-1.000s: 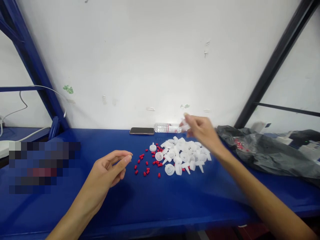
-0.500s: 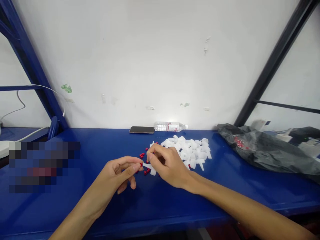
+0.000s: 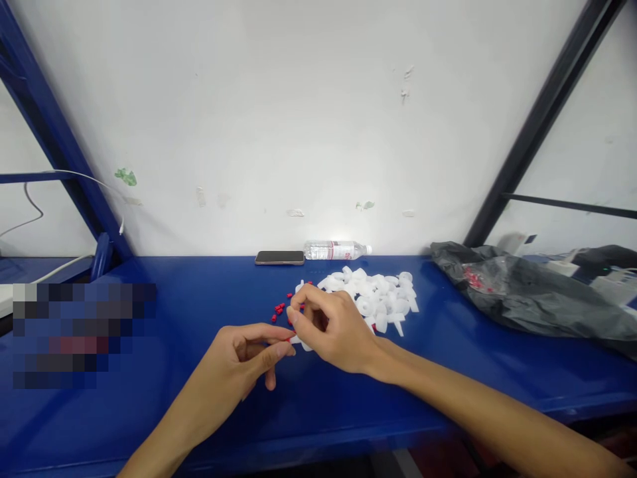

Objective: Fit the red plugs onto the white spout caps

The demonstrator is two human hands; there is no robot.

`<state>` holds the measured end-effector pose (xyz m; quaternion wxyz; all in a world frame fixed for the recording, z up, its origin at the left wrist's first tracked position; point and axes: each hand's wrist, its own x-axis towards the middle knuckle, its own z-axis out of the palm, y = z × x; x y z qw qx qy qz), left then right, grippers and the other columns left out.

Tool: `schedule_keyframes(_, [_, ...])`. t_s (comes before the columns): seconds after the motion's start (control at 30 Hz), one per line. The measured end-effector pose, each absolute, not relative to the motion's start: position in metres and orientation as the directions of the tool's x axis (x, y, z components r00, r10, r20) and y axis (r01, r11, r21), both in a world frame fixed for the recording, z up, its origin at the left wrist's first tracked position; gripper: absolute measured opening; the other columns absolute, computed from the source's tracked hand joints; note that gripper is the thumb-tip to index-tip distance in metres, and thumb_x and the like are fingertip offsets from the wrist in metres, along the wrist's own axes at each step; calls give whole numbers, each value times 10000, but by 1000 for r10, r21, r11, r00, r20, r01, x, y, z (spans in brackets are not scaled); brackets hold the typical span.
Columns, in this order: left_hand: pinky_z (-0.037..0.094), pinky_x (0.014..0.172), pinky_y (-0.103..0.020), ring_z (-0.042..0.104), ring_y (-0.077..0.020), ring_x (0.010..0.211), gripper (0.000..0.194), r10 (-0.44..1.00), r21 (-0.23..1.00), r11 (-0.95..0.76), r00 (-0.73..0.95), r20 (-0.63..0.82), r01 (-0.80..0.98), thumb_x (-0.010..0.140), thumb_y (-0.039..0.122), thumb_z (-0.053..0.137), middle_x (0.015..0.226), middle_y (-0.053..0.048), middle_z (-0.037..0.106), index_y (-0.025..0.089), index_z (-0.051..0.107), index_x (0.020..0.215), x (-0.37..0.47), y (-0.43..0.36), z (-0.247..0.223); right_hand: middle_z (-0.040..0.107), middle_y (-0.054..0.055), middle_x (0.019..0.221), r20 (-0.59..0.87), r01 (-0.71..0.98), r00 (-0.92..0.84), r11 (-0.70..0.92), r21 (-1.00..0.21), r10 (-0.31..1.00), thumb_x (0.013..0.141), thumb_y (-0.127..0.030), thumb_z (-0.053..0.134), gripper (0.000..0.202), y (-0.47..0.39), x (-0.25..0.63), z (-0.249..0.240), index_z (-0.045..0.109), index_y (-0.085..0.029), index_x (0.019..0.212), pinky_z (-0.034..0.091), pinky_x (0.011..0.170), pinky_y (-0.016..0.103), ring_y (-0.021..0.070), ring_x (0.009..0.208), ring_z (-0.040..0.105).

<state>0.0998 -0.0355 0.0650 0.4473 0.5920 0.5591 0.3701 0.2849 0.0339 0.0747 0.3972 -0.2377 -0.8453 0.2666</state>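
Observation:
My right hand (image 3: 332, 326) pinches a small white plastic nozzle piece (image 3: 297, 340) just above the blue shelf. My left hand (image 3: 245, 362) meets it fingertip to fingertip, with a tiny red cap (image 3: 289, 339) between thumb and forefinger, touching the white piece. Behind my hands lie scattered red caps (image 3: 279, 308) and a heap of white plastic nozzle pieces (image 3: 378, 297).
A dark phone (image 3: 279, 257) and a lying water bottle (image 3: 336, 250) rest against the white wall. A crumpled black plastic bag (image 3: 527, 299) covers the right of the blue shelf (image 3: 199, 312). Blue frame posts (image 3: 54, 126) and white cables stand at the left.
My right hand came down from over the white heap with a white piece and met my left hand. Both hands have since drawn slightly nearer to me, fingertips together.

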Motion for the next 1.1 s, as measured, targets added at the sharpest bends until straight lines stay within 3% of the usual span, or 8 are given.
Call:
schedule_keyframes(0.1, [275,398,-209,366,-73,401,492,998,910,-18,69,-12,414,883,563,577,555,22,604,135,708,1087,106,-37,67,541,-77,518,526,184,-574,725,-664,627,941,-329,561,150,35,284,72,539,-208,855,339,460,200,60,417,455])
schedule_keyframes(0.23, [339,444,-216,429,-83,422,373,981,804,-195,98,169,562,970,456,466,601,22,622,169,703,956,108,-36,62,573,-56,556,534,152,-553,708,-690,639,890,-346,645,194,36,283,70,545,-201,808,370,468,197,70,460,506])
schedule_keyframes(0.4, [382,550,-221,548,-107,578,304,826,434,-493,248,507,754,1014,247,387,704,12,613,196,614,819,102,-37,49,547,-51,549,553,120,-513,692,-711,657,846,-357,702,292,38,284,69,498,-205,703,356,467,218,78,475,472])
schedule_keyframes(0.53, [322,503,-246,464,-106,521,219,677,156,-569,352,646,807,986,121,398,701,23,531,196,541,839,100,-41,44,581,-37,570,523,71,-543,656,-751,657,856,-370,698,329,34,285,69,466,-209,685,369,477,226,86,489,481])
schedule_keyframes(0.63, [312,512,-257,476,-112,546,201,582,20,-602,422,695,798,945,48,410,711,21,515,193,525,867,101,-45,45,597,-28,588,514,50,-555,643,-764,654,853,-352,697,314,31,286,68,474,-209,685,388,490,229,93,510,493])
schedule_keyframes(0.9, [340,522,-241,530,-113,577,234,624,112,-571,341,704,813,884,3,397,723,6,552,196,527,856,108,-46,43,561,-36,592,516,68,-533,642,-764,670,831,-301,692,287,30,284,68,474,-206,670,371,482,222,85,505,467])
schedule_keyframes(1.07, [361,497,-238,532,-115,527,246,677,244,-623,357,644,743,822,12,386,692,-12,590,189,542,753,116,-45,36,488,-50,610,674,-10,-574,818,-575,466,841,-197,630,297,15,279,70,427,-198,623,353,514,208,70,542,440])
schedule_keyframes(1.1, [365,499,-240,537,-117,530,251,685,278,-633,354,637,723,825,17,385,689,-14,600,190,544,735,116,-45,35,475,-55,604,681,4,-550,817,-577,484,848,-195,628,304,12,278,71,419,-197,626,344,508,205,66,535,423])
